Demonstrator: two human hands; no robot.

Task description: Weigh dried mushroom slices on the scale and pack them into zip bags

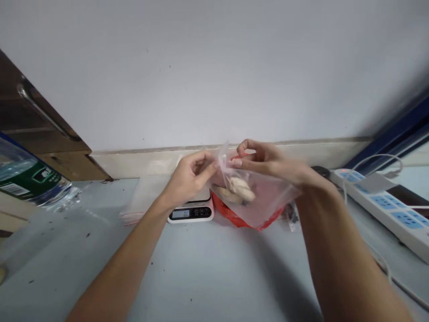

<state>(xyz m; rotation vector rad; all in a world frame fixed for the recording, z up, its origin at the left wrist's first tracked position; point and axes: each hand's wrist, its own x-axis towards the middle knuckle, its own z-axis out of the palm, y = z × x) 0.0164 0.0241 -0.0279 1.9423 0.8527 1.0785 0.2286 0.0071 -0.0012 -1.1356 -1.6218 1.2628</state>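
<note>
A clear plastic zip bag (268,192) hangs tilted between my hands above the table, with a few pale, elongated pieces (240,189) inside; their kind I cannot make out. My left hand (191,174) pinches the bag's upper left edge between thumb and fingers. Closed on the upper edge close by is my right hand (268,160), where a bit of red shows at the fingertips. Directly below and behind the bag lies a red plastic bag (231,215), partly hidden. A white kitchen scale (191,214), reading about zero, sits under my left hand.
Flat clear bags with red edges (137,205) lie left of the scale. A large bottle (33,174) is at far left, beside a wooden cabinet (43,120). On the right run a power strip (385,205) and cables (382,259). The wall (201,80) closes off the back.
</note>
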